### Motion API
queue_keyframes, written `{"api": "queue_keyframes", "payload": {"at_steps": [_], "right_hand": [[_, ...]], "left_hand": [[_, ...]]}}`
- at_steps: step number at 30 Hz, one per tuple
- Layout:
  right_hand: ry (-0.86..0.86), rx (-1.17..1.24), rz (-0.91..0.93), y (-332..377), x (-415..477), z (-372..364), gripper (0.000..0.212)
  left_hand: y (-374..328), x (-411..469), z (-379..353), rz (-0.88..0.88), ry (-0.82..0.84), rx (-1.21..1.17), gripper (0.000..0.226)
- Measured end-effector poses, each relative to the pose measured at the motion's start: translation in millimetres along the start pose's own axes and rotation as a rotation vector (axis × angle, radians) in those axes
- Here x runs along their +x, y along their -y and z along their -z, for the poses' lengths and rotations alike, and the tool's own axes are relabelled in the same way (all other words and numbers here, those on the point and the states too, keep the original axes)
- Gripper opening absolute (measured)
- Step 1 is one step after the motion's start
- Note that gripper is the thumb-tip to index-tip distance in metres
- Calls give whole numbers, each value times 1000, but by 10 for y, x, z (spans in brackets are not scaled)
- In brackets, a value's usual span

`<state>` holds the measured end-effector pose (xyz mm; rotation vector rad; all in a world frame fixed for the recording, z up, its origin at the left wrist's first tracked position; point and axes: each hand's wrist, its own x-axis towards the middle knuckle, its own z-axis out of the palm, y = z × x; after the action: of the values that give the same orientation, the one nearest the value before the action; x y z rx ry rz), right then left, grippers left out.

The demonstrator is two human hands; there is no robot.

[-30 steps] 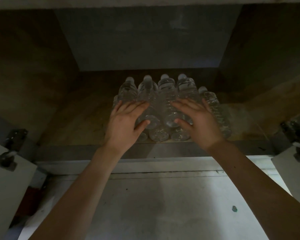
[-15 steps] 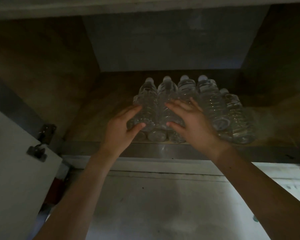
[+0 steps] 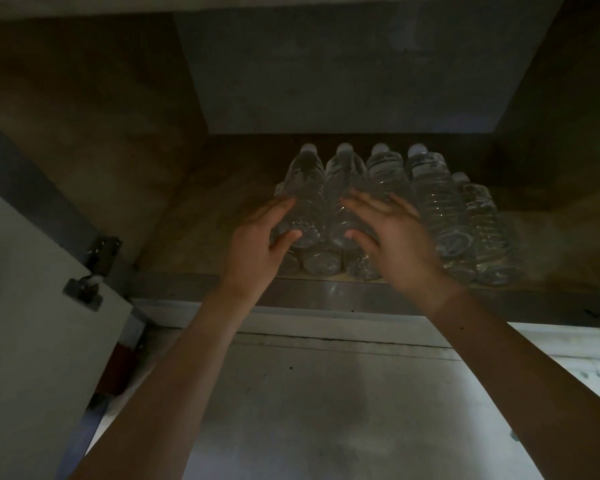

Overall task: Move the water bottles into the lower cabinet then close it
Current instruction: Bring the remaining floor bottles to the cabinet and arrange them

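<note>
Several clear water bottles [image 3: 433, 206] with white caps lie stacked in two layers on the floor of the open lower cabinet [image 3: 194, 216], caps pointing to the back wall. My left hand [image 3: 257, 244] touches the leftmost upper bottle [image 3: 307, 188], fingers spread along its side and thumb at its base. My right hand [image 3: 395, 237] lies over the middle bottles with fingers spread and relaxed. The stack's lower layer is partly hidden behind both hands.
The white left cabinet door [image 3: 25, 323] stands open, with a metal hinge [image 3: 94, 268] at its edge. A metal sill [image 3: 361, 299] runs along the cabinet's front. Pale floor [image 3: 309, 410] lies below. Bare cabinet floor shows to the left and right of the bottles.
The view has swung left, so the bottles sit further right and the right door has left the frame. Both hands have slid to the stack's left side and drawn closer together.
</note>
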<state>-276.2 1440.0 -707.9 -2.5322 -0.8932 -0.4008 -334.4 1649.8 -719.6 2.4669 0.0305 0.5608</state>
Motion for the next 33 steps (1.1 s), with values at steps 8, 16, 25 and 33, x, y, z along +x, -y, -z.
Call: {"api": "queue_keyframes", "payload": {"at_steps": [8,16,25,33], "right_hand": [[-4,38,-18,-4,1,4,48],[-7,57,-5,-34,-13,9,49],[-67,-51,-47,-243,-379,97,69],[-97,-159,-25,-405,-465,123,68]], "left_hand": [[-35,-39,-5,3,5,-43,51],[-47,-58,-30,-16,-6,-13,51],[-232,-209,-223,-256,-131,173,72],[-384,-175,-532,-264,-99,377,93]]}}
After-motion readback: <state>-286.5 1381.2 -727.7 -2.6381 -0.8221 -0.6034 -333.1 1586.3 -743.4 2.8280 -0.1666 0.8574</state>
